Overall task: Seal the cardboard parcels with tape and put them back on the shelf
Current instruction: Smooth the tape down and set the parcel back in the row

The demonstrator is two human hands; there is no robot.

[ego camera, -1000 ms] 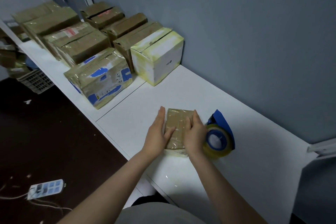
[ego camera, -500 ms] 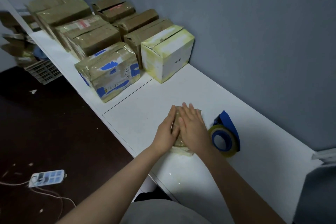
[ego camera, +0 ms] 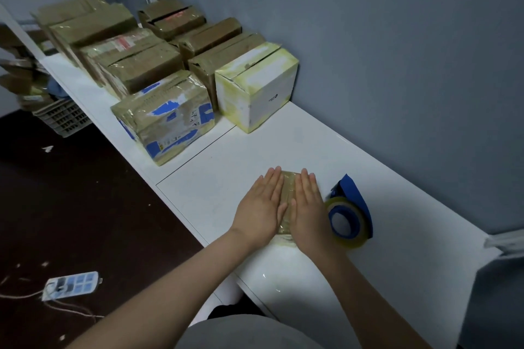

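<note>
Pressing flat on a small parcel [ego camera: 287, 195]: brown card, low and oblong, wrapped in glossy clear tape that wrinkles and catches the light; a yellowish taped edge shows at its near end. It lies on the smooth white bench [ego camera: 397, 178], near the front edge, just beside a tape dispenser [ego camera: 350, 214] with a blue plastic body and a roll of clear yellowish tape round a blue core. Farther along the bench, well apart: a white box [ego camera: 255, 88] with yellow-stained tape at its edges, a taped brown parcel with blue patches [ego camera: 167, 119], and behind them rows of brown taped cartons [ego camera: 136, 65] against the grey-blue wall. The dark floor to the left carries a white power strip [ego camera: 71, 285]. Half a second ago the right grip lay alone across the top while the left cupped the parcel's left side; parcel and dispenser have not shifted. Now left grip [ego camera: 262, 207] and right grip [ego camera: 307, 207] lie palm-down side by side on the top, fingers straight and together, pointing away from the body, thumbs nearly meeting. Both are released, grasping nothing, with a strip of taped card showing between them.
</note>
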